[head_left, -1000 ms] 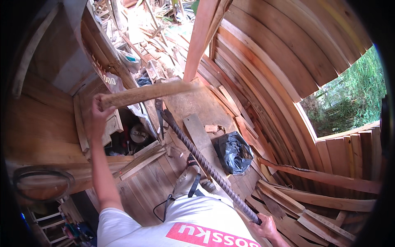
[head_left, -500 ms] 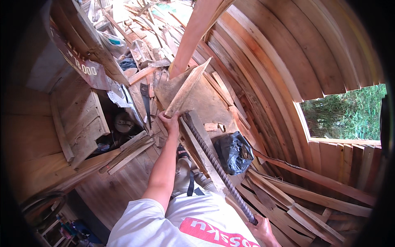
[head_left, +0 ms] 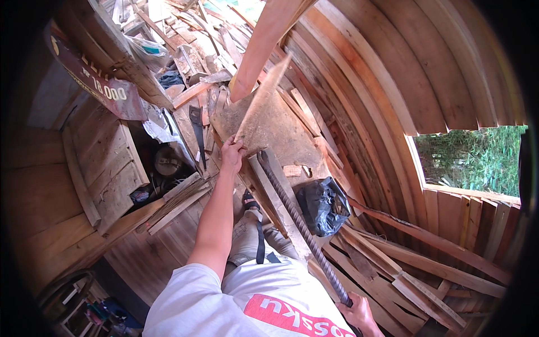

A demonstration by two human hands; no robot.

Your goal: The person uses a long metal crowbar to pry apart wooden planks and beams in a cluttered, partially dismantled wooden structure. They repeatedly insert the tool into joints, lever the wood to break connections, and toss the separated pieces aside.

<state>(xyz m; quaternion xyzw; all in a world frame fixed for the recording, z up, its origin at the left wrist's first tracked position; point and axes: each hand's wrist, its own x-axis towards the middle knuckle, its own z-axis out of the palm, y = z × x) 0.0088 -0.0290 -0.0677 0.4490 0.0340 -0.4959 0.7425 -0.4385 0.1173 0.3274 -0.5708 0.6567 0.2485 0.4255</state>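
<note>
My left hand [head_left: 233, 153], its arm stretched forward, grips the near end of a short, pale wooden board [head_left: 265, 94]. The board points up and away to the right, apart from my other hand. At the lower right my right hand [head_left: 359, 312] is wrapped round the near end of a long dark twisted metal bar [head_left: 303, 233]. This bar runs diagonally, and its far end lies over a narrow grey plank [head_left: 273, 183], close to my left hand. Whether the bar touches the plank all along, I cannot tell.
A black plastic bag [head_left: 323, 206] sits right of the bar. Beyond it, loose planks [head_left: 387, 264] lie along the slatted wall. An upright post [head_left: 264, 48] stands ahead, near a handsaw [head_left: 197, 135]. To the left is an open wooden box [head_left: 104, 163]; scrap wood covers the far ground.
My left hand has moved a little forward, lifting the pale board and turning it more edge-on. The right hand keeps its hold on the bar, nearly in place.
</note>
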